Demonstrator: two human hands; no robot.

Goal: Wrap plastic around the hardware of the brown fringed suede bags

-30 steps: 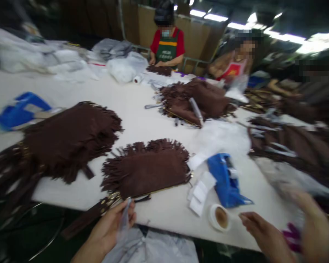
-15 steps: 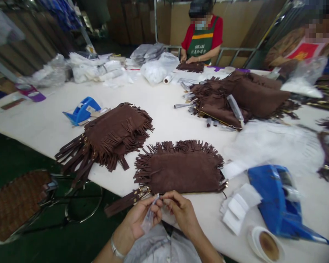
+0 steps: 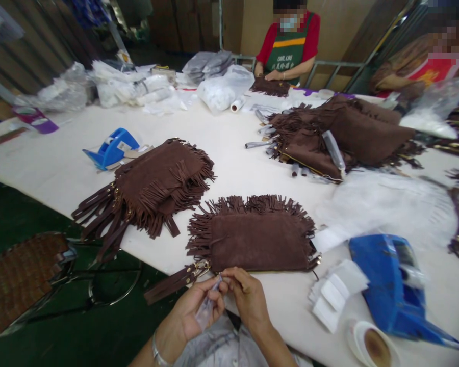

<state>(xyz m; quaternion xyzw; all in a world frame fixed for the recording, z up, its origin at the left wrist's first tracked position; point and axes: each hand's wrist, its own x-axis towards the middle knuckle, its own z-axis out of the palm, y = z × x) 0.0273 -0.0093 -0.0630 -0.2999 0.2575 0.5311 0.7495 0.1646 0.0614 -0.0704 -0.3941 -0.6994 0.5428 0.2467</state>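
A small clear plastic bag (image 3: 205, 312) lies in my left hand (image 3: 187, 312), whose fingers are closed round it. My right hand (image 3: 249, 298) meets the left at the bag's upper end, thumb and finger pinched together. What that pinch holds is too small to make out. Just beyond both hands, a dark brown fringed pouch (image 3: 260, 240) rests flat on the table, fringe pointing away from me. From its near left corner a brown wrist strap (image 3: 172, 284) with a gold-coloured clasp sticks out over the table edge.
Stacked fringed pouches (image 3: 156, 178) lie to the left, a larger brown heap (image 3: 352, 127) at far right. Blue tape dispensers (image 3: 386, 285) (image 3: 112, 148), white paper slips (image 3: 338, 293) and a tape roll (image 3: 373, 342) share the white table (image 3: 229, 173). A co-worker (image 3: 290, 48) works opposite.
The view has shifted slightly. My hands stay together at the plastic bag, with the right fingers drawn a little closer to the left. The co-worker's hands have moved over their brown piece.
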